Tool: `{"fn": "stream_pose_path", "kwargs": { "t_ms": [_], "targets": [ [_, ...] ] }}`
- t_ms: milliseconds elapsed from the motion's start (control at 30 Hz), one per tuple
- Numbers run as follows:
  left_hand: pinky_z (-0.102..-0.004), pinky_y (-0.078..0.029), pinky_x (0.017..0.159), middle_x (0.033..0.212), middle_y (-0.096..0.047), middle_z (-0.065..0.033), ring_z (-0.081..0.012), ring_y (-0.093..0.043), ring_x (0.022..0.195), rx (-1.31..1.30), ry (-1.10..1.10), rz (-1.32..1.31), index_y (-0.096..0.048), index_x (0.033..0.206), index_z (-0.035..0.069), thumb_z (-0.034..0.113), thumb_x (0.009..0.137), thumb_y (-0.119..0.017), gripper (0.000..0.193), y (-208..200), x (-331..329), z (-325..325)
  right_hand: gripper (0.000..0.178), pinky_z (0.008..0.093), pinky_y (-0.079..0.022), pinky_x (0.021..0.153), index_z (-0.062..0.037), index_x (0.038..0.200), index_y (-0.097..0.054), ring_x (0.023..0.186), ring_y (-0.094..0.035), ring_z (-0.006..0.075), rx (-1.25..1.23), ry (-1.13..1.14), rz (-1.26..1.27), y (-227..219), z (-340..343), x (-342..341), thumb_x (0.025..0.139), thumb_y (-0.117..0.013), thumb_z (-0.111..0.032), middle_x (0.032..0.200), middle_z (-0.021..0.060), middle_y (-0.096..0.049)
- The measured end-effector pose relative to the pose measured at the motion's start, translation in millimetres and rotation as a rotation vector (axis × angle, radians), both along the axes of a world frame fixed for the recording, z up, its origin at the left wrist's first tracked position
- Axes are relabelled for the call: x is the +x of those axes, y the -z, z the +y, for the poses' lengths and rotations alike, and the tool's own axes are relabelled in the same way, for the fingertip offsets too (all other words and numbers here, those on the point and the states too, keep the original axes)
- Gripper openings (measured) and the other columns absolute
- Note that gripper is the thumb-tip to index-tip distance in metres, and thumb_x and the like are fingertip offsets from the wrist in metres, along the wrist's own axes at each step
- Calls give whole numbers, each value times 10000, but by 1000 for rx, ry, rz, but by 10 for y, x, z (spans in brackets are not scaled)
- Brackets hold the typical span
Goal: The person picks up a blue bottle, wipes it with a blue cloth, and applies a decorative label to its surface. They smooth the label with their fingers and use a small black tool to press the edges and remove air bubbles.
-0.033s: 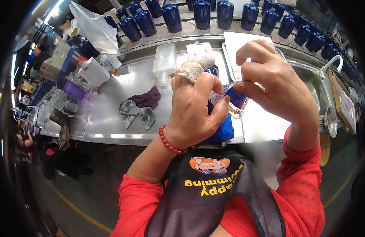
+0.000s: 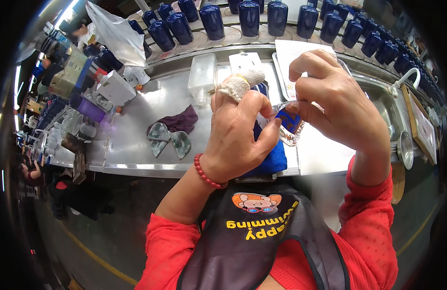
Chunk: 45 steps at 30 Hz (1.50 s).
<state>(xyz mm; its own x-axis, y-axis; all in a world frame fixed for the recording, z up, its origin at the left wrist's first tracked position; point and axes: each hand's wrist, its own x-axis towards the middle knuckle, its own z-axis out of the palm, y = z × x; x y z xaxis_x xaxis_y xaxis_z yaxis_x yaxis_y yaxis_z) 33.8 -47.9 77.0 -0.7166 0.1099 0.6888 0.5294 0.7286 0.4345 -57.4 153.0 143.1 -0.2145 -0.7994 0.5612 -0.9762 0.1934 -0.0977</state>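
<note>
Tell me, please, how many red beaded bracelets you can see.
1: the red beaded bracelet circles the wrist of the left hand; any under the red sleeves would be hidden.

A worker wears a red top (image 2: 296,263) with small dots on its sleeves (image 2: 371,220) beneath a dark apron (image 2: 228,256) with black-edged straps. A cartoon figure (image 2: 257,200) in an orange cap and blue-lensed goggles decorates the apron beside yellow lettering (image 2: 257,224). A bracelet (image 2: 202,174) of round red beads circles the left wrist, while off-white knitted covering (image 2: 234,89), with a yellow band (image 2: 242,77), sheathes the left hand's (image 2: 233,130) fingers (image 2: 255,102) in part.
</note>
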Motion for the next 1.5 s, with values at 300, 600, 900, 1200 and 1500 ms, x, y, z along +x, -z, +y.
{"fn": "stream_pose_path", "kwargs": {
  "t_ms": [300, 600, 900, 1200, 1500],
  "targets": [
    [-349, -448, 760, 802, -614, -88, -238, -576, 786, 417, 221, -352, -614, 848, 39, 190, 886, -737, 199, -376, 231, -226, 286, 398, -468, 765, -40, 783, -532, 883, -568, 312, 12, -181, -82, -134, 77, -34, 768, -809, -113, 1013, 141, -587],
    [-236, -484, 551, 810, -628, -28, -78, -617, 629, 525, 110, -572, -592, 857, 13, 179, 958, -712, 228, 257, -306, -636, 280, 358, -487, 752, 3, 863, -582, 885, -584, 243, 40, 19, -500, 821, -291, -552, 944, -737, -215, 1005, 102, -592],
    [-246, -517, 611, 920, -712, -68, -88, -637, 709, 639, 105, -660, -618, 893, 8, 176, 973, -696, 202, 760, -691, -890, 262, 283, -548, 606, 32, 873, -611, 765, -643, 154, -16, 135, -727, 1362, -432, -832, 1006, -675, -184, 994, 95, -580],
    [-233, -462, 807, 943, -659, 9, -58, -571, 893, 738, 180, -804, -652, 999, 41, 218, 1025, -645, 179, 844, -806, -977, 266, 342, -507, 733, 29, 860, -615, 860, -600, 233, -59, 131, -715, 1433, -483, -856, 1006, -658, -189, 969, 110, -586],
    [-259, -476, 765, 911, -668, -15, -79, -575, 865, 754, 165, -626, -628, 906, 23, 202, 1000, -679, 208, 986, -872, -949, 231, 345, -491, 791, 30, 875, -604, 907, -584, 243, -146, 145, -685, 1506, -495, -821, 1002, -653, -157, 983, 108, -586]
  ]
}}
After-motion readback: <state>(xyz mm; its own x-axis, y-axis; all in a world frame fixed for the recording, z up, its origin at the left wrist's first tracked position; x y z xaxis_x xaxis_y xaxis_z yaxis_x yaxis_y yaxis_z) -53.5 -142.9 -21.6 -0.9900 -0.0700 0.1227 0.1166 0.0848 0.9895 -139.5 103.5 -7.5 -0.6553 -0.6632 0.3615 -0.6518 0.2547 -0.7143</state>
